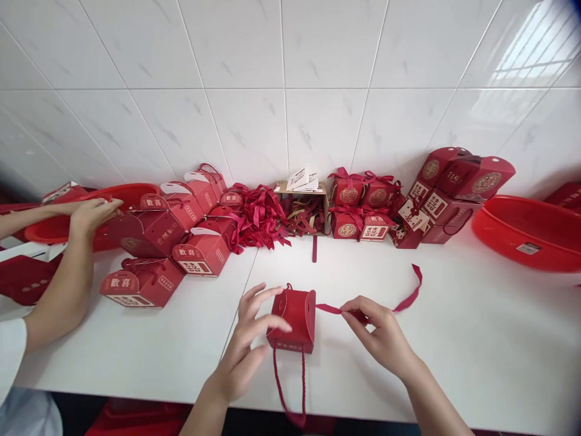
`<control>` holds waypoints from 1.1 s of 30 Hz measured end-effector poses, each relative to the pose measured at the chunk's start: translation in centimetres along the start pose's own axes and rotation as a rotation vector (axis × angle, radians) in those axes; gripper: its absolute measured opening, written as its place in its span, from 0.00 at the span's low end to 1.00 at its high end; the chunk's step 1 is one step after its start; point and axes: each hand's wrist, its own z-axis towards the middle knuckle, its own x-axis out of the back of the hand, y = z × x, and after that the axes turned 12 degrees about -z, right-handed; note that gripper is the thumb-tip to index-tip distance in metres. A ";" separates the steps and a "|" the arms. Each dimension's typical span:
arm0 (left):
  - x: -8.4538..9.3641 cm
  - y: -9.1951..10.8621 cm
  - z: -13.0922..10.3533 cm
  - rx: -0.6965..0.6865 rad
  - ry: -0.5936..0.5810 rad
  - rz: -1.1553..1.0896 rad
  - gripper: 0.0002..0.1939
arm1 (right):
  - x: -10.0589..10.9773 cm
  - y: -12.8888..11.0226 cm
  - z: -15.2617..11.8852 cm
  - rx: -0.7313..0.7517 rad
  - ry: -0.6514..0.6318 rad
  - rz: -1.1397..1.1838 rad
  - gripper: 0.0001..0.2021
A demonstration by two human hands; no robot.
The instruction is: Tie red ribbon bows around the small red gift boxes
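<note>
The person's left hand (242,345) hovers at the small red gift box (297,312), fingers spread, the foremost ones over its top; whether their tips touch it, I can't tell from here. The right hand (384,339) has thumb and forefinger pinching a dark red ribbon (329,309), which runs from those fingertips to the box's right side, its loose end curling away beyond the knuckles. So the box sits just under the left fingers and a little left of the right ones. A twisted cord handle (304,378) hangs from its near side, to the right of the left thumb.

Straight beyond the fingers lie a heap of red ribbons (261,215) and an open cardboard box (327,195) of strips. Beyond the right fingertips stand ribbon-tied boxes (348,192); well left of the left fingers, a co-worker's hand (93,212) is at a red basin (136,192).
</note>
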 end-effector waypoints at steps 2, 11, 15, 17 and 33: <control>-0.8 -0.1 1.2 0.080 0.027 0.092 0.17 | 0.1 -0.2 0.1 0.018 -0.004 -0.021 0.08; -2.6 -0.1 3.7 0.153 -0.006 0.112 0.13 | 0.1 -0.6 0.8 0.077 -0.046 -0.121 0.08; -2.8 0.0 4.0 0.150 -0.018 0.093 0.11 | -0.2 -1.0 1.0 0.120 -0.065 -0.110 0.09; -2.9 0.0 4.1 0.155 -0.019 0.089 0.10 | -0.5 -1.1 1.1 0.145 -0.072 -0.093 0.09; 0.3 2.5 2.1 0.057 0.138 0.095 0.09 | 0.0 -6.1 4.1 0.277 -0.066 0.314 0.06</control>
